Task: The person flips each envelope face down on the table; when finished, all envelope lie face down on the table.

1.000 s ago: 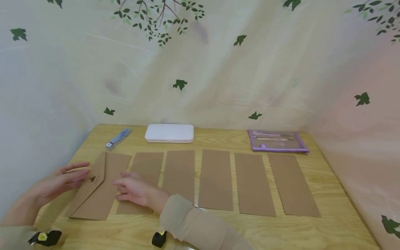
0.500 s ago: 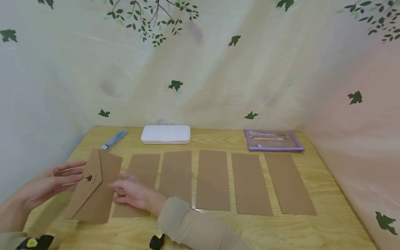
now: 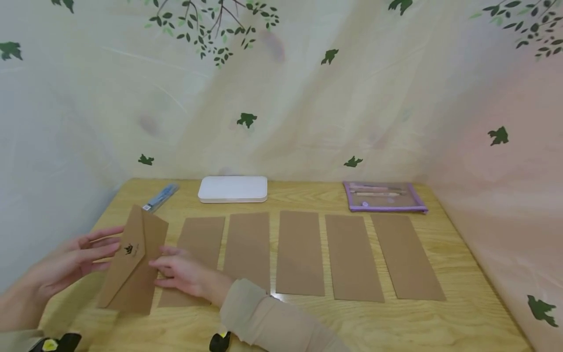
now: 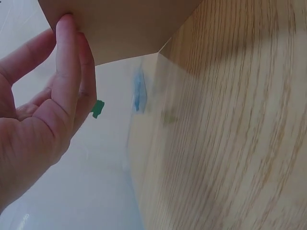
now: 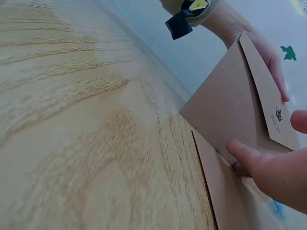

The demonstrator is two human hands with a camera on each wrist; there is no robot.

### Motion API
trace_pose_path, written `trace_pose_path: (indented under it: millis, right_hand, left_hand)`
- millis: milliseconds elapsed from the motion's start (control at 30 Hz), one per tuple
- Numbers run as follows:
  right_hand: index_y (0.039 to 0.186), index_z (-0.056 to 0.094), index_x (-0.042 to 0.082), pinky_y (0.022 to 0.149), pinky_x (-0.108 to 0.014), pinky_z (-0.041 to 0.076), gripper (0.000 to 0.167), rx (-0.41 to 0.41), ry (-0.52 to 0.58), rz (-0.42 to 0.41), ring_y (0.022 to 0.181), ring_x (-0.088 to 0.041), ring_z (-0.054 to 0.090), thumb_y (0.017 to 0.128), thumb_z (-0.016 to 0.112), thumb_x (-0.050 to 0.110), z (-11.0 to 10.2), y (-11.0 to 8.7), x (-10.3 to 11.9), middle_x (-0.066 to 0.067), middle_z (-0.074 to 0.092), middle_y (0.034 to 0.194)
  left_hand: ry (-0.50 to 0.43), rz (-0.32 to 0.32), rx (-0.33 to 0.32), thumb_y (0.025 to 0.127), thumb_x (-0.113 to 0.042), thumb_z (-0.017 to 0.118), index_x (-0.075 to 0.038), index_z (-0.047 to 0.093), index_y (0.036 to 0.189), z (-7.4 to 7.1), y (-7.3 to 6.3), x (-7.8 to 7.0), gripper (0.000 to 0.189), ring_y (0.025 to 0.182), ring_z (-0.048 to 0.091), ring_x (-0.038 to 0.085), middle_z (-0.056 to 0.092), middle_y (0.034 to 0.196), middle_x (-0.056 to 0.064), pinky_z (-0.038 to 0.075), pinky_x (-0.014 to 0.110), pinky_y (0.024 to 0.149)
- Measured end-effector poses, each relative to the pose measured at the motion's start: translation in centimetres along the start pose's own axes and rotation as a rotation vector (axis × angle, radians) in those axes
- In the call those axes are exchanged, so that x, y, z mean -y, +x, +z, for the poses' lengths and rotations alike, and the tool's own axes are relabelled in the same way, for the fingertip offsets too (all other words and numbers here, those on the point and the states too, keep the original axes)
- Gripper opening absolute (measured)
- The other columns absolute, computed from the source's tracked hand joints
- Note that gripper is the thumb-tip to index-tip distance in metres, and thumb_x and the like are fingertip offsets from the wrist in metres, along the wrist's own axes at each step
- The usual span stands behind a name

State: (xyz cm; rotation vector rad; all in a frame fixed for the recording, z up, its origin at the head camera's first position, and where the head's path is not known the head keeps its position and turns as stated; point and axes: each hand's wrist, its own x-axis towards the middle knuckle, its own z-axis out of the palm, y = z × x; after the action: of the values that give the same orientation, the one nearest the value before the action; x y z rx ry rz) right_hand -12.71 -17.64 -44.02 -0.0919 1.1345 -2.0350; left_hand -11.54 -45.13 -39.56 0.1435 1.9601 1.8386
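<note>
A brown kraft envelope (image 3: 136,288) stands tilted up off the table at the left, its pointed flap marked with a small dark crown print. My left hand (image 3: 76,259) holds its left edge; in the left wrist view a fingertip presses the envelope's back (image 4: 129,28). On the opposite edge, my right hand (image 3: 184,271) pinches the envelope, thumb on the front face (image 5: 220,100) in the right wrist view, the other fingers mostly hidden behind. Beside it lies another flat brown envelope (image 3: 202,234), partly covered by my right hand.
Several more flat brown envelopes (image 3: 300,254) lie in a row to the right. Along the back are a slim blue-and-clear packet (image 3: 161,196), a white case (image 3: 233,189) and a purple-edged clear pouch (image 3: 384,197) with pens. Fabric walls surround the wooden table (image 3: 396,325).
Both hands have raised the leftmost envelope from lying nearly flat to a steeper tilt. The view has shifted slightly; the other envelopes lie as before.
</note>
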Motion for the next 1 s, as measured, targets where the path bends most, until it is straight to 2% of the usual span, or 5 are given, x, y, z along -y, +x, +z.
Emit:
trace_pose_path:
  millis: [233,333,567,733,1000]
  right_hand:
    - [0.154,0.034,-0.001,0.111,-0.059,0.038,0.063,0.038,-0.031,0.003,0.143,-0.042,0.036,0.096,0.057,-0.002,0.0,0.0,0.1,-0.025,0.037,0.155]
    - [0.155,0.033,0.0,0.112,-0.059,0.037,0.063,0.057,-0.047,0.011,0.143,-0.041,0.037,0.097,0.057,-0.001,0.0,0.0,0.3,-0.024,0.04,0.154]
    - [0.153,0.04,0.005,0.111,-0.058,0.038,0.053,0.118,-0.081,-0.001,0.141,-0.034,0.043,0.101,0.054,0.003,0.5,-0.3,1.3,-0.016,0.049,0.15]
    - [0.153,0.042,0.01,0.109,-0.056,0.041,0.051,0.119,-0.077,0.005,0.135,-0.035,0.05,0.104,0.055,0.01,0.7,-0.6,2.0,-0.017,0.053,0.146]
    - [0.156,0.036,0.007,0.109,-0.058,0.041,0.056,0.104,-0.081,-0.011,0.133,-0.034,0.052,0.104,0.057,0.014,0.8,-0.6,2.4,-0.013,0.054,0.146]
  left_hand:
    - [-0.02,0.021,0.036,0.109,-0.002,0.037,-0.035,0.056,0.139,0.9,0.4,0.1,0.048,0.114,0.059,0.007,0.058,0.134,-0.018,0.056,0.032,0.086]
    - [-0.045,0.032,0.091,0.11,-0.003,0.034,-0.032,0.054,0.141,1.4,0.8,0.1,0.048,0.116,0.06,0.009,0.059,0.136,-0.014,0.056,0.033,0.088]
    - [-0.196,0.085,0.268,0.11,0.0,0.023,-0.024,0.055,0.145,2.3,1.8,0.2,0.052,0.122,0.061,0.015,0.061,0.14,-0.004,0.055,0.038,0.096]
    - [-0.181,0.085,0.282,0.111,0.0,0.024,-0.024,0.056,0.144,3.0,2.1,0.3,0.053,0.124,0.059,0.012,0.059,0.141,-0.008,0.055,0.038,0.097]
    - [-0.16,0.081,0.321,0.111,-0.001,0.023,-0.013,0.045,0.153,3.5,2.4,0.1,0.049,0.129,0.056,0.016,0.054,0.146,-0.008,0.05,0.038,0.104]
